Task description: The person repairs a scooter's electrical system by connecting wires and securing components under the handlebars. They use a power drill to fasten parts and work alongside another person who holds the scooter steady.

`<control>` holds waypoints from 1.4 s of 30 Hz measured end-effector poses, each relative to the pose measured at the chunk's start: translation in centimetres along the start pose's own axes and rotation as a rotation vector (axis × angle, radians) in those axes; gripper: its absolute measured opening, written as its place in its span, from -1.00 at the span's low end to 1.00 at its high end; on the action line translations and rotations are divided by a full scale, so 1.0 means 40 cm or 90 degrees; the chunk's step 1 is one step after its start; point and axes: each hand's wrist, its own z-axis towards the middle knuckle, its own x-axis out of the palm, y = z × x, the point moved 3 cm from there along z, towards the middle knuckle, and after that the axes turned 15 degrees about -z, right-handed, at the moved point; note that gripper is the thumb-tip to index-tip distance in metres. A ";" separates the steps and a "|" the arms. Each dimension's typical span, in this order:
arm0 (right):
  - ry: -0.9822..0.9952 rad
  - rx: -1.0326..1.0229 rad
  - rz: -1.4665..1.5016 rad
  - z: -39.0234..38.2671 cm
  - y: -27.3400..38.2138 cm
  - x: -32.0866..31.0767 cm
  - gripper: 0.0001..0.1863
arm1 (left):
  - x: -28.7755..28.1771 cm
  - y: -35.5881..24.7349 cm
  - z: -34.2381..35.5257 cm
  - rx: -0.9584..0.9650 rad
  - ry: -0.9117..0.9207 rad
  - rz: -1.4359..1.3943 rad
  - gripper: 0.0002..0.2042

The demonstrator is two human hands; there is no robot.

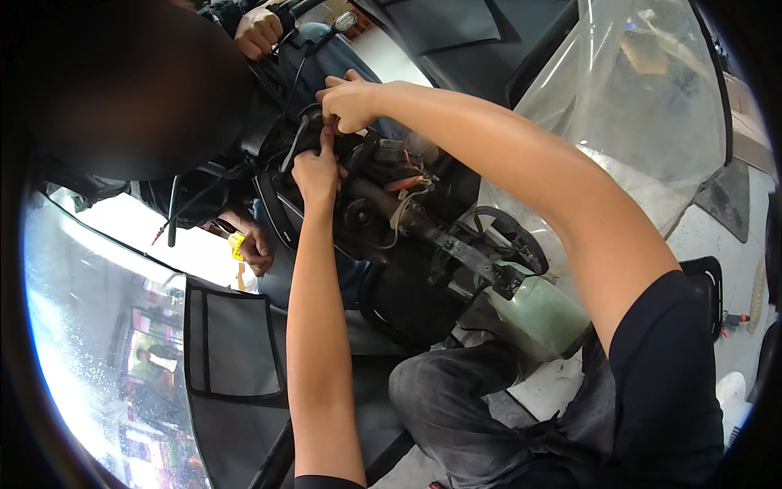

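The exposed dark front of a motor vehicle (366,204), with bare parts and wiring, lies ahead of me. Over its far end my right hand (350,102) reaches in, fingers bent and pressed together on something I cannot make out. Just below it my left hand (318,173) has curled fingers and a raised thumb that nearly meets the right fingertips; whatever it grips is hidden. A curved grey metal lever (295,145) stands beside the left thumb. To the right of my left hand are loose orange wires (406,183) and a metal bracket (464,254).
A person opposite leans in, one hand (258,33) on a handlebar grip and the other hand (257,249) low. A translucent pale-green part (539,314) sits before my knees. Clear plastic sheeting (570,106) hangs at right, a dark panel (240,342) at left.
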 end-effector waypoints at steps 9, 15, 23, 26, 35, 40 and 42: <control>0.017 0.002 -0.011 0.004 0.007 -0.005 -0.82 | 0.002 0.033 0.015 0.053 0.042 -0.103 -0.44; -0.016 0.032 -0.064 0.009 0.029 -0.017 -0.88 | 0.000 0.045 0.015 0.051 0.047 -0.148 -0.48; -0.004 0.039 -0.096 0.028 0.028 -0.013 -0.90 | -0.012 0.046 0.008 0.067 0.066 -0.156 -0.49; -0.013 0.037 -0.091 0.030 0.031 -0.011 -0.89 | -0.018 0.051 0.008 0.065 0.074 -0.160 -0.50; -0.028 0.049 -0.083 0.024 0.022 0.003 -0.86 | -0.022 0.054 0.005 0.108 0.099 -0.131 -0.50; 0.051 -0.014 -0.058 0.003 0.035 -0.022 -0.87 | -0.047 0.063 0.008 0.093 0.104 -0.096 -0.49; 0.002 -0.055 -0.102 -0.012 0.025 -0.029 -0.84 | -0.036 0.055 0.008 0.085 0.117 -0.117 -0.48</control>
